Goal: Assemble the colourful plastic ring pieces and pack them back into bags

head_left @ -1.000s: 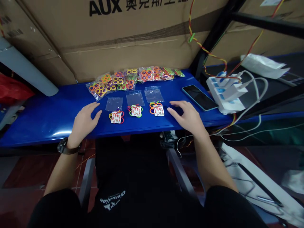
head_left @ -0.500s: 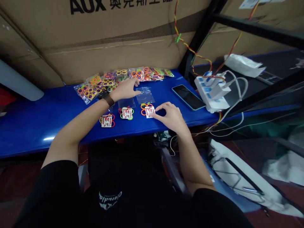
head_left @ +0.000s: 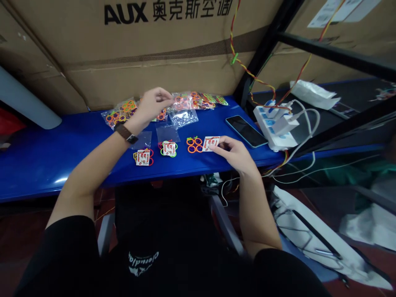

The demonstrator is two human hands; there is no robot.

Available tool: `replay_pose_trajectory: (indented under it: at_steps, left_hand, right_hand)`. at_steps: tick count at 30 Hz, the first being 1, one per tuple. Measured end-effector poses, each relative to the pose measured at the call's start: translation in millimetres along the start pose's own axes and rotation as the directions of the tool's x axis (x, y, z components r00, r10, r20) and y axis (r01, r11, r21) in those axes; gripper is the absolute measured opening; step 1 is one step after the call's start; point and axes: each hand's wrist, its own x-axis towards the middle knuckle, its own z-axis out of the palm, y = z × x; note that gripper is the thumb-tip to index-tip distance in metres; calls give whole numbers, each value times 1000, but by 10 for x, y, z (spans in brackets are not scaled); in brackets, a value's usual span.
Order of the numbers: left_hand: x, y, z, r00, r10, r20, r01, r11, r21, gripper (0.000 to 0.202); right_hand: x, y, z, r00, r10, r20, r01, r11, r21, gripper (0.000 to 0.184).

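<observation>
My left hand [head_left: 152, 104] is raised above the blue table [head_left: 46, 152], fingers pinched on a clear plastic bag [head_left: 183, 116] that hangs from them. My right hand [head_left: 232, 151] rests near the table's front edge, fingers closed on a small white card with red print [head_left: 211, 142]. Beside the card lie orange rings [head_left: 194, 144]. Two more ring sets with cards [head_left: 168, 149] [head_left: 143, 157] lie to the left, with clear bags [head_left: 167, 133] behind them.
A row of bags filled with coloured rings [head_left: 122, 112] lines the back of the table, against a large cardboard box [head_left: 139, 45]. A phone [head_left: 246, 130] and a white power strip with cables [head_left: 276, 123] lie at the right. A black rack frame [head_left: 328, 41] stands beyond.
My left hand lifted the right-hand clear bag off the table. My right hand slid the white card to the right, off the orange rings.
</observation>
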Motion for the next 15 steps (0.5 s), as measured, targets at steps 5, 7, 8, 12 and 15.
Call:
replay_pose_trajectory:
  at_steps: [5,7,8,12,15]
  left_hand:
    - [-408,92,-546,986,-110,-127,99,991,-85,19]
    - [-543,-13,-610,978,-139,-154,120,985,-123,15]
    - [-593,-82,-615,973,-159,-170,134,980,-150,13]
    - [-712,-314,-559,943,-274,-188,216,936,-280,9]
    - [-778,-340,-511,938,-314,-145,260,917,-302,12]
  right_hand:
    - [189,126,81,965,-31,-260,79,981,175,54]
    - [376,6,174,924,-121,-363,167,981,96,60]
    - [486,-103,238,914,-180,-364,209,977,41,64]
    - [938,-732,604,936,-340,-91,330,937,-112,67]
    - [1182,-1124,929,906,-407,115,422,890,-173,68]
